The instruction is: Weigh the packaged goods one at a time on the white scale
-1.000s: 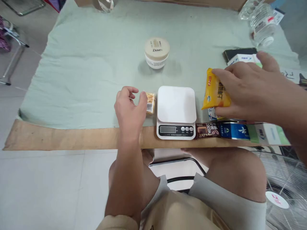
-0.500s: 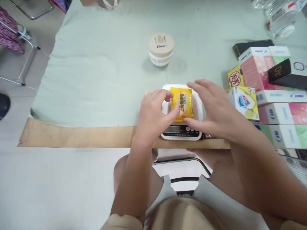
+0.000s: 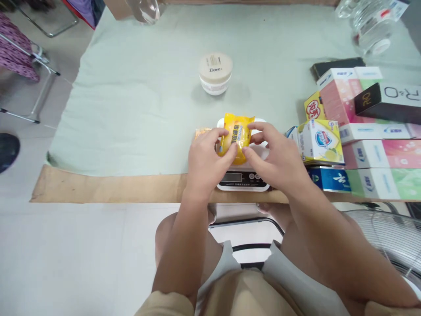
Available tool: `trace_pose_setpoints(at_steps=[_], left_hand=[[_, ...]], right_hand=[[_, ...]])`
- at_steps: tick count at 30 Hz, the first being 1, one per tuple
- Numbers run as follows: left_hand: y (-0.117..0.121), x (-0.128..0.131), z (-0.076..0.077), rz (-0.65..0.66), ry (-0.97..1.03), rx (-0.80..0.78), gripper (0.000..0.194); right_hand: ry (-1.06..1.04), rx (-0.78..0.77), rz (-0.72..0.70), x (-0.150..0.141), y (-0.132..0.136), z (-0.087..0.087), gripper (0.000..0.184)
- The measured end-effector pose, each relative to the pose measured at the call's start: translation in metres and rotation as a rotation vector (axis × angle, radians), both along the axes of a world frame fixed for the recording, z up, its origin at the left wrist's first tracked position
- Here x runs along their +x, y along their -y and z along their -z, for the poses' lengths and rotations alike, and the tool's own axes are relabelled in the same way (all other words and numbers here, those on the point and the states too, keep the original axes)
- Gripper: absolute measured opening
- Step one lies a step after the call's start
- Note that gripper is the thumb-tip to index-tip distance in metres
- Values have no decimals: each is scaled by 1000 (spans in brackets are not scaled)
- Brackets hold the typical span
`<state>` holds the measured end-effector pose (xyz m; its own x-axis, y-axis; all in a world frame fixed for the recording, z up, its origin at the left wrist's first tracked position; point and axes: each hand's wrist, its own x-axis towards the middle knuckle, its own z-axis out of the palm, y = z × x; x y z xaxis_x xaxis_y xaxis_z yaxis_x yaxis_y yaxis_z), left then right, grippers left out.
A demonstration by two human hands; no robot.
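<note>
A yellow wrapped soap bar (image 3: pixel 236 138) is held between both hands, tilted, over a white kitchen scale (image 3: pixel 243 186). My left hand (image 3: pixel 207 160) grips its left side, thumb across the front of the wrapper. From the right, my right hand (image 3: pixel 278 156) pinches the opposite edge with thumb and fingers. The scale has a dark display and buttons along its near side, and its plate is partly covered by the soap and hands. Just behind my left hand an orange-patterned packet (image 3: pixel 201 131) peeks out, mostly hidden.
A Dove jar (image 3: pixel 215 74) stands beyond the scale. To the right are a yellow-and-white soap box (image 3: pixel 320 140), a blue box (image 3: pixel 330 179), stacked pink-and-white cartons (image 3: pixel 371 153) and a black box (image 3: pixel 388 101). Clear bottles (image 3: pixel 375 30) lie at the far right.
Both hands have closed on the soap bar, which lay on the scale before. It is now tilted and shifted slightly left. The view has turned a little.
</note>
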<state>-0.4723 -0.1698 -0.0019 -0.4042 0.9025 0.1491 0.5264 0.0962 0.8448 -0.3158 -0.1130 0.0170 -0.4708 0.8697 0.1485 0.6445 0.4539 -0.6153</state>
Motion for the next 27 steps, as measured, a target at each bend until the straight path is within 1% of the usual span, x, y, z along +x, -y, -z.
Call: trace_pose_setpoints(at_steps=[3,5,7,10,12,14,18,22,24,27], left_hand=[[1,-6,1,-26,263,122,17],[3,-15,1,-61,379,193,16],[6,-29,2,-142,395,247,16],[10,-53,8,-281,356,290,14],[11,-66,14,-332,365,292,11],[9,-73,20,-354,402,269,11],[1,-72,24,-360,448,161,10],[-2,-65,25,-290,377,30,9],[0,-64,25,-255,347,-2,15],[1,-63,26,-207,387,-2,17]], right_hand=[[-145,20,-55,-5,4,-3,48],[-175,-3,-94,-7,6,-5,51],[-168,-35,-134,-8,7,-5,52],[-139,-32,-163,-6,8,-1,47],[-118,-16,-159,-3,7,2,43],[-92,-10,-149,1,5,5,40],[-45,-4,-138,4,5,7,39],[-26,-6,-124,6,6,5,37],[-23,-11,-125,8,6,5,36],[-8,-21,-131,11,4,5,38]])
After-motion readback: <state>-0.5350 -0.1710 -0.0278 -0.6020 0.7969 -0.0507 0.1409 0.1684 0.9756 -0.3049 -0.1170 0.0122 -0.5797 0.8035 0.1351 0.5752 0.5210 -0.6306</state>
